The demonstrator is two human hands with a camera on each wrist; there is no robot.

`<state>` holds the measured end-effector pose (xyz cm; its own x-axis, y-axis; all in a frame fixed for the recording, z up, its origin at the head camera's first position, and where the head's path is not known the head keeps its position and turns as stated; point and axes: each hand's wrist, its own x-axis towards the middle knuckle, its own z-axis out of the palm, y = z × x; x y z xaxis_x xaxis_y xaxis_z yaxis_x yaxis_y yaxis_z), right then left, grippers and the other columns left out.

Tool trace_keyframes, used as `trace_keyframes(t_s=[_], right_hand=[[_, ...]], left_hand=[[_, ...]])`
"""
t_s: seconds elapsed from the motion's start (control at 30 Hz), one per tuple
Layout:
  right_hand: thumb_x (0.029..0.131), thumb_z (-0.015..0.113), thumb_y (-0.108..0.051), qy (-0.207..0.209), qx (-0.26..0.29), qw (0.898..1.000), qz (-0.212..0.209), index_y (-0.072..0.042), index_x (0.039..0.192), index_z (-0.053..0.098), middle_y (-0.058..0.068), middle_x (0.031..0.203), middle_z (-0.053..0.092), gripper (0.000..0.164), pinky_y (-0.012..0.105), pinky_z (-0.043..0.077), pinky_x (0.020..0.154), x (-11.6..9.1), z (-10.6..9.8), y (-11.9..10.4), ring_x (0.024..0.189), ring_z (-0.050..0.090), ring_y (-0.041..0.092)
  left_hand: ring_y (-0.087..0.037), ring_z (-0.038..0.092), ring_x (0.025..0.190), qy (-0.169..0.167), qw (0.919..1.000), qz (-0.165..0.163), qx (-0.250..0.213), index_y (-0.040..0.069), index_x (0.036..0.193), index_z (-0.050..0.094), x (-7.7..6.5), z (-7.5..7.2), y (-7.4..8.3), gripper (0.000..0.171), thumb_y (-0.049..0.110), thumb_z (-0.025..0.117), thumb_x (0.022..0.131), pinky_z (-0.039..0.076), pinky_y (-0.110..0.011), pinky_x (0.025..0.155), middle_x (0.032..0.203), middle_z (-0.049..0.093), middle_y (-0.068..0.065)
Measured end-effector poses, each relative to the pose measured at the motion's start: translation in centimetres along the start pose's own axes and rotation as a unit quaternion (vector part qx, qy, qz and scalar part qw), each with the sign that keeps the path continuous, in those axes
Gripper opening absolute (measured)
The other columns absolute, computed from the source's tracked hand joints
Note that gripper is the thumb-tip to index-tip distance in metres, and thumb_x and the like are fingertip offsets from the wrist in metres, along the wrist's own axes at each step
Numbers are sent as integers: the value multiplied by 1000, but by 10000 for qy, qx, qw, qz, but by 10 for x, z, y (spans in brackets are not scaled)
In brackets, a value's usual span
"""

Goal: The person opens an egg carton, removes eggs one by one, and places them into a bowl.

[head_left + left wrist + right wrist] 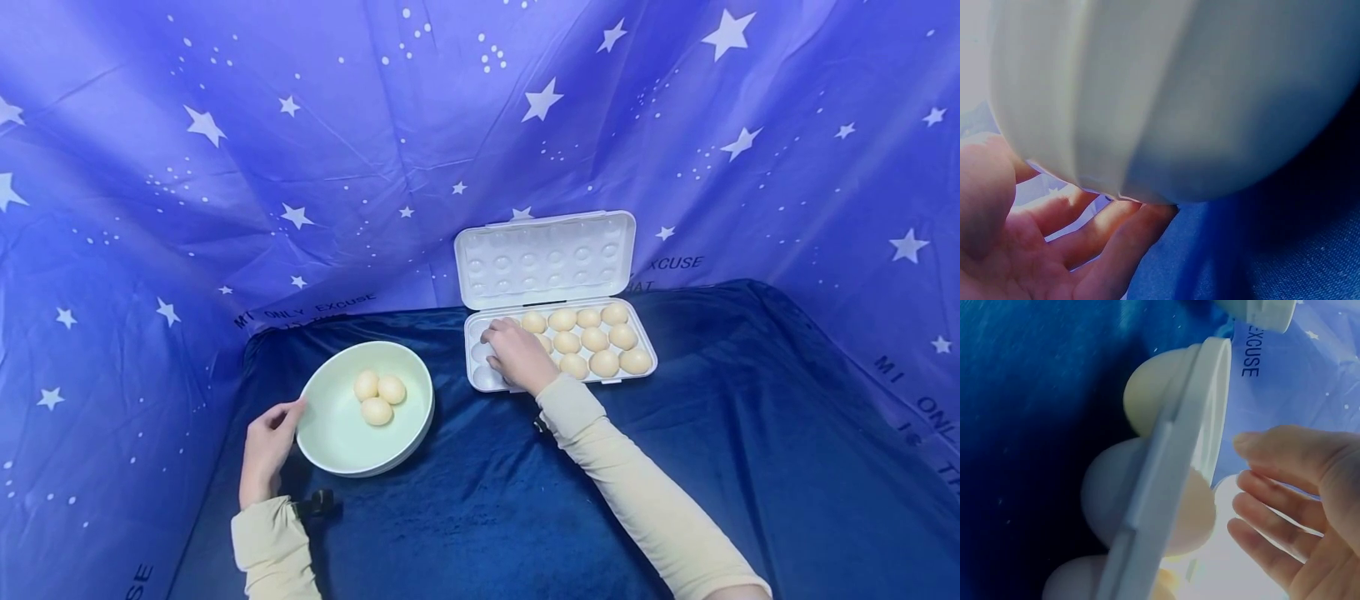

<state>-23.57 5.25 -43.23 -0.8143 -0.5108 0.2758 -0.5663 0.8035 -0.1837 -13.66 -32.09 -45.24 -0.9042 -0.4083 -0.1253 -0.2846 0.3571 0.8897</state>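
Note:
A pale green bowl [330, 450] with 3 light brown eggs [377, 411] inside stands at the left. My left hand [268, 442] holds its left rim; in the left wrist view the fingers [1119, 240] meet the bowl's outer wall [1116, 94], which hides some fingertips. Over the left end of a white egg carton [645, 358] is my right hand [521, 354], fingers loosely bent. Seen from the right wrist, this hand [1310, 512] has nothing between thumb and fingers. Beside it, eggs [595, 339] fill the carton's wells, while bare wells [487, 378] show at its left end.
Hinged at the back, the carton's lid [543, 258] stands raised against the starry purple curtain [405, 125]. Dark blue cloth [480, 517] covers the table beneath the bowl and carton. A gap of cloth separates the two.

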Motion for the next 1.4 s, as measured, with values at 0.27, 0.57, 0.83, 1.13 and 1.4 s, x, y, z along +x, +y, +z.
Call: trace_keyframes(t_s=[0.27,0.57,0.83,1.13,1.4], right_hand=[[81,74,-2,11,57,9995,312,-1,102,72,12,104,67,21,40,55,81,-3,4,6,99,61,30],[79,63,5,4,335,9972,672,1,98,72,15,102,68,22,43,57,75,-1,8,12,96,61,34],[80,60,4,-82,432,9935,1049,0,89,70,17,93,64,14,44,56,66,1,12,16,84,62,36],[79,64,4,34,550,9929,1052,1,85,69,17,87,62,8,45,54,69,4,13,20,78,62,34],[78,65,9,232,755,9930,880,4,101,71,19,102,66,24,44,53,89,6,17,19,98,61,38]], left_hand=[[0,58,71,-44,10000,-71,25,-3,123,64,-1,-2,-2,49,39,63,97,54,-20,62,86,62,12],[-1,57,73,-104,9997,-153,174,-2,124,64,-2,-4,-4,52,43,61,97,53,-20,63,93,64,7],[0,58,72,-121,9999,-94,25,-4,123,64,-1,-1,-3,50,39,63,97,53,-19,63,86,61,13],[1,58,73,-108,9999,-77,51,-4,123,64,1,0,-1,48,37,62,98,54,-20,63,96,65,3],[1,59,74,-134,9998,-119,-2,-2,126,63,2,-1,-2,50,39,61,98,54,-19,64,99,64,2]])
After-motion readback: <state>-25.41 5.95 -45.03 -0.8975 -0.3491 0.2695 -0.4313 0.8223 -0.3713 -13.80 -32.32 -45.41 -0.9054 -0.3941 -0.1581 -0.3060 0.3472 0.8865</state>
